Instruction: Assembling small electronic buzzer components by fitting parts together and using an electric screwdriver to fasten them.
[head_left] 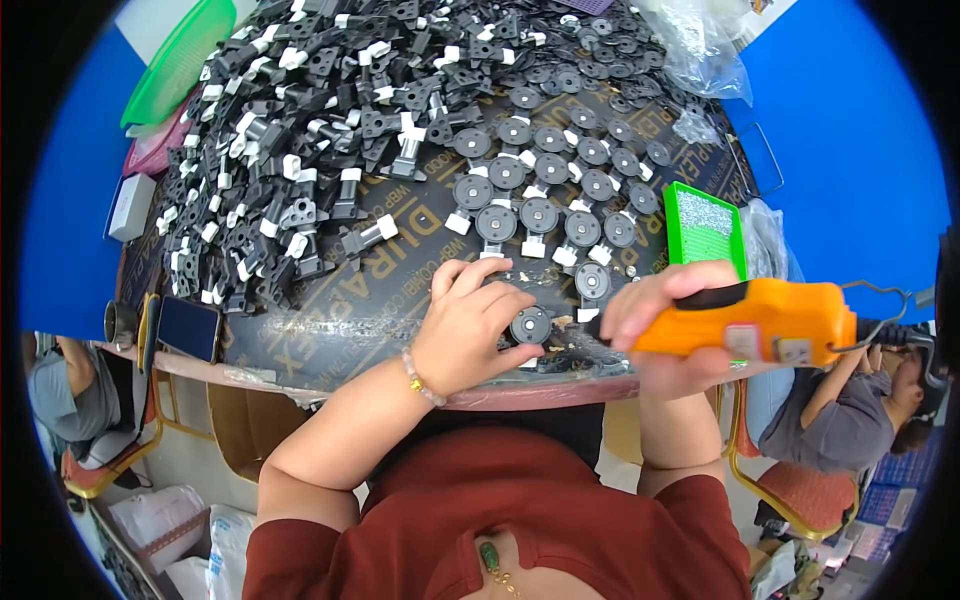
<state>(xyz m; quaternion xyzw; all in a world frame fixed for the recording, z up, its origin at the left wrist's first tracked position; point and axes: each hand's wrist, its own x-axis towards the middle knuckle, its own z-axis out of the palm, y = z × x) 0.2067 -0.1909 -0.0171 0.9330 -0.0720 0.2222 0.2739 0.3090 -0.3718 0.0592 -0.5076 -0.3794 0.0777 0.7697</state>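
Note:
My right hand (pixel 668 325) is wrapped round an orange electric screwdriver (pixel 790 318) with a black grip; its tip points left, toward the parts by the table's front edge. At that edge lies a black round disc part (pixel 530 325), its metal centre facing up. The thumb and index finger of my left hand (pixel 468 322) span this disc's two sides, while the other fingers stretch out over the table. Just beyond, between my hands, sits a similar disc part (pixel 592 281) with a white end. Rows of such disc parts (pixel 540 214) lie farther back.
A big heap of black parts with white ends (pixel 290 150) covers the left and back. Loose black discs (pixel 590 50) lie at the far right. A green tray (pixel 738 240) holds small metal pieces. A phone (pixel 189 328) rests at the left edge. People sit at both sides.

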